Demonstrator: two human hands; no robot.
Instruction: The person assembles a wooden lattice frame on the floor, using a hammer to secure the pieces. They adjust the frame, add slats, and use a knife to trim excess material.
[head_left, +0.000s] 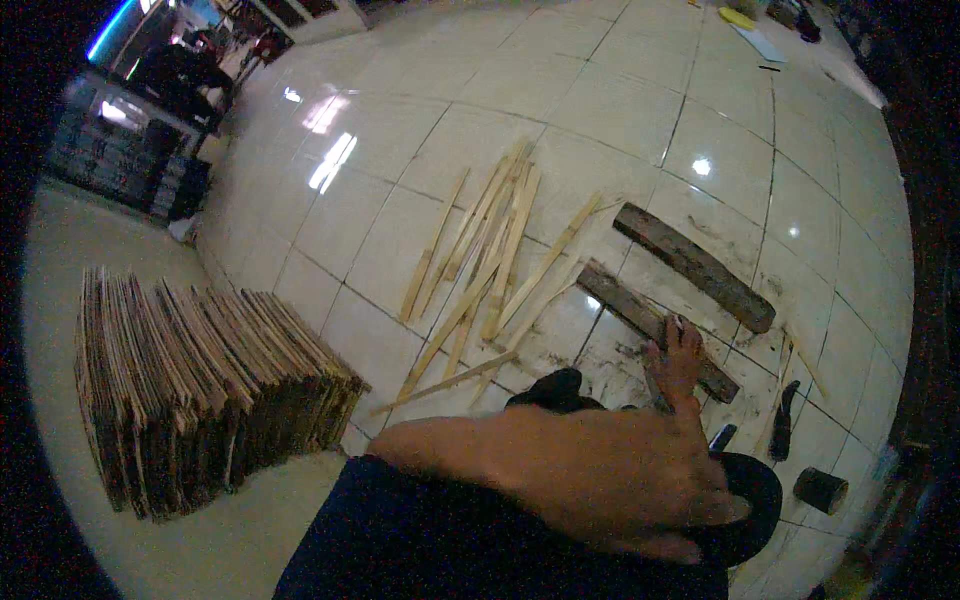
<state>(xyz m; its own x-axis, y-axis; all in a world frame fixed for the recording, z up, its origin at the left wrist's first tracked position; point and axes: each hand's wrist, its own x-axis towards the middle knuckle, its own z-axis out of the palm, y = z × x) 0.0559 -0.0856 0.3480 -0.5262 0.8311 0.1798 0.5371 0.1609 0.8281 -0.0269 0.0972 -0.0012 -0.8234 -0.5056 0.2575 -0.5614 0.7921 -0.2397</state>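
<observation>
A bare forearm, which I take for my left, crosses the lower middle from the left. At its end my left hand [690, 500] lies close to a dark rounded thing [755, 505]. Its fingers look bent and are blurred, so its grip cannot be made out. Beyond it, fingers that seem to be my right hand [678, 365] reach onto a narrow dark strip of wood [630, 312], outstretched and touching it. The arm behind them is hidden. A second, rough bark-like piece of wood [695, 262] lies just farther off, apart from both hands.
Several pale thin wooden sticks [490, 245] lie scattered on the glossy tiled floor [400, 130]. A thick stack of brown flat sheets [210, 390] stands at left. Near right lie a black curved object [785, 420] and a dark cylinder [820, 490]. Dark crumbs surround the wood.
</observation>
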